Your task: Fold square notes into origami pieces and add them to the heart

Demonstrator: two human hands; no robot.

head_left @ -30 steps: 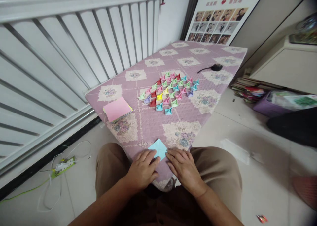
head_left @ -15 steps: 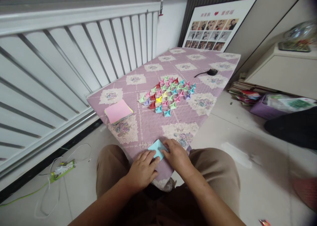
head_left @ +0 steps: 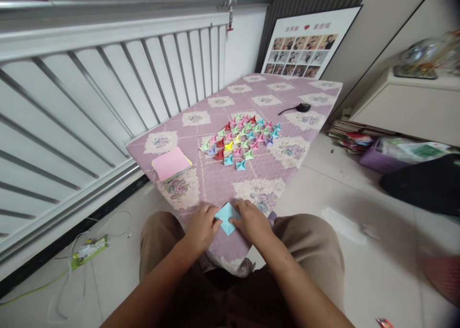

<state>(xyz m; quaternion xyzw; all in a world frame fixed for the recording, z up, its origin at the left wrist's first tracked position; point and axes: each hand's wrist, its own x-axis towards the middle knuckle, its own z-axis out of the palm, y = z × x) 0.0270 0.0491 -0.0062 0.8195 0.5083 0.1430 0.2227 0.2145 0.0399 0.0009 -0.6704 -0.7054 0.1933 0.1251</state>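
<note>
A light blue square of origami paper point(head_left: 227, 218) with fold lines lies at the near corner of the table, one corner pointing toward me. My left hand point(head_left: 204, 225) grips its left corner between thumb and fingers. On the opposite side, my right hand point(head_left: 250, 219) holds the right corner, its thumb lying over the paper. Farther up the table stand several small folded paper pieces point(head_left: 237, 152) in rows, in pink, red, green, yellow, blue and purple. To their left is a stack of square paper point(head_left: 171, 164) with a pink sheet on top.
A purple flowered cloth point(head_left: 215, 184) covers the table. Toward its far right sits a small black object with a cord point(head_left: 303, 107). A white radiator point(head_left: 108, 88) runs along the left side. On the floor at left lies a power strip point(head_left: 89, 251).
My left hand has drawn back to the left edge of the blue paper, uncovering more of it. My right hand stays at the right corner. The camera view has shifted slightly.
</note>
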